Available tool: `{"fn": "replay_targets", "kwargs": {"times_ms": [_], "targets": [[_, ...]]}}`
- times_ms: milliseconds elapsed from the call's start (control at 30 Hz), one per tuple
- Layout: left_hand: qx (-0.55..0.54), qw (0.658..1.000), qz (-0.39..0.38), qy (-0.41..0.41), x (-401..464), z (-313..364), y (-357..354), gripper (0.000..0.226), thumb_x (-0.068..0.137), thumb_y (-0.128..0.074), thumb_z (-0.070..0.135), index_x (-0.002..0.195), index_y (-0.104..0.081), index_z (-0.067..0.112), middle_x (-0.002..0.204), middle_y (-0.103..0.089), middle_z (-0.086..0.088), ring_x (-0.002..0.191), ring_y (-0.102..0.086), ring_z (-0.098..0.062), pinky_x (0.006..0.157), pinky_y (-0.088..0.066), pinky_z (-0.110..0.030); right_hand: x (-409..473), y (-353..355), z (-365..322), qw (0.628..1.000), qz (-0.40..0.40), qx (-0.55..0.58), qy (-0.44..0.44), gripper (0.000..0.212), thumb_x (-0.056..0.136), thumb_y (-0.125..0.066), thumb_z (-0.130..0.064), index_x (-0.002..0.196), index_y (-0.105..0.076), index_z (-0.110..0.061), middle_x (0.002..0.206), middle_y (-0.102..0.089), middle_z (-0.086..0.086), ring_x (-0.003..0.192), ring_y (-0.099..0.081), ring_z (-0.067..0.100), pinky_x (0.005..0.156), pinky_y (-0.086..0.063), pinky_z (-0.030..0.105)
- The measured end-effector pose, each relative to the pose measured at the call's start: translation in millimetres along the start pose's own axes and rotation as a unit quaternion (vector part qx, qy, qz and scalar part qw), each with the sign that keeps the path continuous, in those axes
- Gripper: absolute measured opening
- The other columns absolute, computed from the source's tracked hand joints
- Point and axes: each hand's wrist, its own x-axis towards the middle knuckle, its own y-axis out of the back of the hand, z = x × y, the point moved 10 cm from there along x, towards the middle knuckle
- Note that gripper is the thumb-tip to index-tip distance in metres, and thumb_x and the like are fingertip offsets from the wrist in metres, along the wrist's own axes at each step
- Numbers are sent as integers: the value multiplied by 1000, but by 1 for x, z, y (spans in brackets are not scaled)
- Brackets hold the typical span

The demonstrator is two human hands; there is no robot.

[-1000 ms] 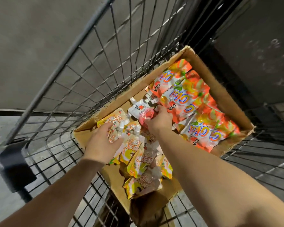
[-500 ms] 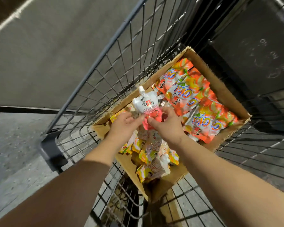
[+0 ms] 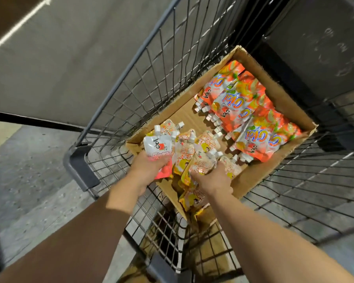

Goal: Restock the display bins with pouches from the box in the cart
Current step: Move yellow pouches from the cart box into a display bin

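Head view, looking down into a wire cart (image 3: 151, 82) with a cardboard box (image 3: 274, 176) sitting in its basket. Left hand (image 3: 149, 166) grips a white-and-red pouch (image 3: 157, 148), fingers curled round its lower half, spout up, lifted over the box's near-left corner. Right hand (image 3: 211, 180) holds a bunch of yellow pouches (image 3: 192, 154), thumb and fingers wrapped round their lower ends, spouts fanned upward and touching the white-and-red one. More yellow pouches lie under the right wrist at the box's near edge (image 3: 192, 199). Orange pouches (image 3: 249, 119) lie stacked flat along the far-right side of the box, white caps pointing toward the middle; bare cardboard floor shows between them and the held bunch. Box wall stands tall on the right and far sides; near-left flap is bent low. Cart's grid side rises close on the left of the box, its dark corner bumper (image 3: 80, 164) just left of the left hand. Dark cabinet (image 3: 315, 48) stands behind the cart at upper right. Grey wall (image 3: 59, 58) at upper left, concrete floor (image 3: 29, 176) below it. Both forearms cross the cart's near rim. Display bins not in view.
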Motion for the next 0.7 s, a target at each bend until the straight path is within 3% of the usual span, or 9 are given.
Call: {"fn": "replay_targets", "kwargs": {"times_ms": [33, 100, 200, 267, 367, 467, 567, 633, 700], "targets": [[2, 1000, -6, -3, -1, 0, -3, 24, 87, -71, 14, 110, -66, 9, 102, -73, -8, 85, -68, -19, 68, -58, -26, 3, -1, 2, 1000, -4, 2, -9, 94, 73, -73, -59, 146, -25, -24, 133, -54, 8, 126, -46, 36, 103, -35, 49], [5, 1000, -20, -7, -3, -1, -6, 25, 87, -70, 12, 111, -66, 6, 104, -72, -12, 84, -67, -22, 66, -58, -26, 7, 0, 4, 1000, 1, 19, -15, 92, 72, -74, -58, 144, -29, -24, 125, -60, 7, 121, -50, 35, 103, -35, 48], [22, 999, -40, -14, -7, -4, -8, 25, 88, -69, 11, 112, -65, 7, 106, -72, -12, 89, -67, -23, 73, -56, -30, 1, 9, -3, 999, 41, 28, 14, 57, 75, -73, -51, 120, -54, -22, 97, -68, 2, 100, -61, 28, 83, -43, 37], [36, 998, -58, -16, -11, -8, -9, 30, 86, -72, 14, 114, -64, 9, 107, -72, -11, 94, -69, -22, 72, -57, -29, -8, 14, -12, 992, 55, 97, 63, 32, 74, -75, -39, 99, -67, -20, 83, -68, 1, 83, -65, 24, 73, -52, 39], [49, 996, -73, -33, -24, -5, -6, 38, 83, -76, 18, 117, -61, 10, 108, -71, -9, 94, -69, -20, 67, -56, -27, -29, 15, -19, 962, 1, 254, 103, 16, 75, -79, -24, 79, -68, -13, 73, -68, 8, 65, -61, 23, 61, -54, 41], [55, 993, -94, -54, -47, 11, 0, 42, 80, -78, 25, 116, -62, 13, 109, -71, -7, 97, -69, -21, 85, -57, -39, -61, 11, -27, 942, -106, 304, 95, 15, 75, -81, -22, 81, -68, -15, 89, -72, 15, 75, -63, 25, 72, -55, 44], [17, 989, -129, -68, -82, 30, 9, 24, 85, -73, 20, 107, -65, 16, 104, -73, -8, 96, -68, -23, 95, -52, -45, -105, 14, -45, 933, -175, 294, 114, 15, 80, -76, -25, 90, -67, -19, 88, -68, 3, 79, -59, 19, 78, -54, 43], [-47, 986, -149, -65, -106, 35, 21, 26, 87, -70, 13, 112, -64, 12, 106, -72, -12, 95, -68, -28, 92, -53, -50, -136, 20, -61, 926, -194, 291, 142, 16, 86, -71, -31, 95, -68, -19, 80, -66, -5, 76, -56, 15, 76, -54, 40], [-114, 978, -159, -73, -132, 40, 37, 31, 88, -67, 7, 118, -61, 8, 103, -71, -14, 83, -70, -25, 77, -59, -46, -167, 22, -79, 919, -208, 292, 164, 23, 89, -65, -37, 105, -64, -20, 77, -64, -7, 70, -57, 11, 71, -54, 37]]}}
